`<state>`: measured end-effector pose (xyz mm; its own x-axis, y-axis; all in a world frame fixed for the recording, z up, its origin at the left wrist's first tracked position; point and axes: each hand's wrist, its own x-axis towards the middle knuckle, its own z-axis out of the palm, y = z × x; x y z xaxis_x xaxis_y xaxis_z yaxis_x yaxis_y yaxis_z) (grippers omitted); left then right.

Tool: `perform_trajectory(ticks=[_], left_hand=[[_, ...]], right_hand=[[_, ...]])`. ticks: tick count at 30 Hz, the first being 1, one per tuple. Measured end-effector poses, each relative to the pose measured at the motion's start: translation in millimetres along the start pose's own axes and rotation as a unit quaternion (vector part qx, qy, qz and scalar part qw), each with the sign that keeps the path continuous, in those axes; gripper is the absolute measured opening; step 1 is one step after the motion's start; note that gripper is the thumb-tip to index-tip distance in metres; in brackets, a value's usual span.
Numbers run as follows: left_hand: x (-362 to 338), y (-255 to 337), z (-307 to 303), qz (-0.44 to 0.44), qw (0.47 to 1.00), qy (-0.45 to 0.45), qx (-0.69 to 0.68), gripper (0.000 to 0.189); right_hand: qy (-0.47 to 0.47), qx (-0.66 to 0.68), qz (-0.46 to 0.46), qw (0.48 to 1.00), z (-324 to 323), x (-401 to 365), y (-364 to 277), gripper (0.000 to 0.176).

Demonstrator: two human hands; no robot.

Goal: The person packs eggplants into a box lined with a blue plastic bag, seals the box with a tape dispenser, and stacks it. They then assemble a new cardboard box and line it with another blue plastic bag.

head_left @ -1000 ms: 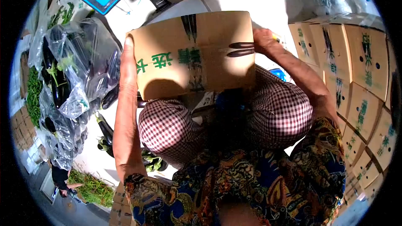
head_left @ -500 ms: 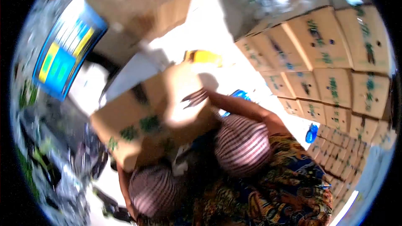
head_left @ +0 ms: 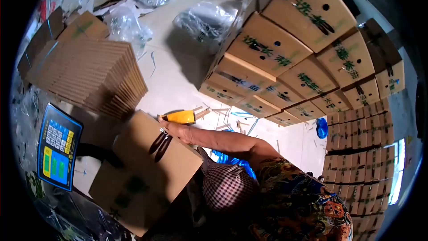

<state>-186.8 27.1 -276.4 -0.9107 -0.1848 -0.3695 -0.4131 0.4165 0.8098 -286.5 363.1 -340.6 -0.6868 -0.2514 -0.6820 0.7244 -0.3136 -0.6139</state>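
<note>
Box [head_left: 147,169] tilted against the knee [head_left: 227,187], beside the scale [head_left: 60,154] | right hand [head_left: 177,130] steadies its far edge, fingers curled at yellow tape gun [head_left: 180,117], grip unclear | left hand hidden, probably propping underneath.

The left hand is hidden. The fingers of the right hand [head_left: 177,129] are covered where they meet the yellow tool [head_left: 180,117], so whether it is gripped cannot be told. The near end of the cardboard box [head_left: 147,169] is lost in shadow, its green print blurred, and its near right corner is covered by a checked knee [head_left: 227,187]. The keys of the scale display [head_left: 60,154] on the left are too small to be read. The stacked cartons [head_left: 352,151] on the right are cut off by the picture's edge.
</note>
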Motion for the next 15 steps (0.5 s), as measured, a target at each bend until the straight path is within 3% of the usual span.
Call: perform_trajectory(ticks=[3, 4, 5, 9, 15], left_hand=[[2, 19, -5, 0.025, 1.000, -0.001, 0.006, 0.057], [2, 29, -10, 0.039, 0.999, -0.001, 0.006, 0.057], [3, 39, -13, 0.053, 0.999, -0.003, 0.006, 0.058], [-4, 88, -32, 0.119, 0.993, -0.010, 0.002, 0.058], [-28, 171, -59, 0.232, 0.972, -0.036, -0.013, 0.058]], right_hand=[[0.066, -0.087, 0.028, 0.994, 29, -80, -74, 0.089], [-0.016, -0.062, 0.006, 0.998, 24, -93, -84, 0.095], [0.023, -0.104, -0.012, 0.994, 50, -139, -114, 0.090], [-0.004, -0.063, -0.057, 0.996, 58, -191, -155, 0.093], [-0.030, -0.061, -0.105, 0.992, 53, -277, -162, 0.089]])
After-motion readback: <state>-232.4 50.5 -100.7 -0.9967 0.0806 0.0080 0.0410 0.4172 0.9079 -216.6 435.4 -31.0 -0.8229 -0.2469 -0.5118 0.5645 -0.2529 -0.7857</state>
